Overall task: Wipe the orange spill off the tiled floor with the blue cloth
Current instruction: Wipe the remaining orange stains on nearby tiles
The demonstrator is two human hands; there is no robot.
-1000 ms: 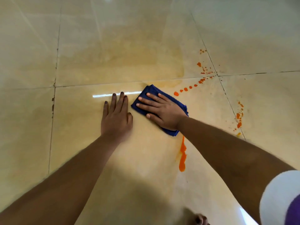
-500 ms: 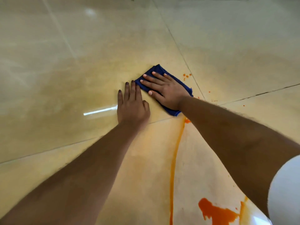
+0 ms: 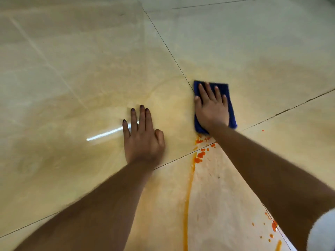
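Head view: right hand flat, fingers straight, pressing folded blue cloth onto tiled floor, prob. to spread pressure for the wipe. Left hand open, palm down on bare tile, likely bracing body wt. Orange spill just behind cloth: drops plus thin streak toward cam; far specks blurry, maybe more. Vs 0.5 s ago: cloth shifted right, away from left hand, fingers now pointing fwd.
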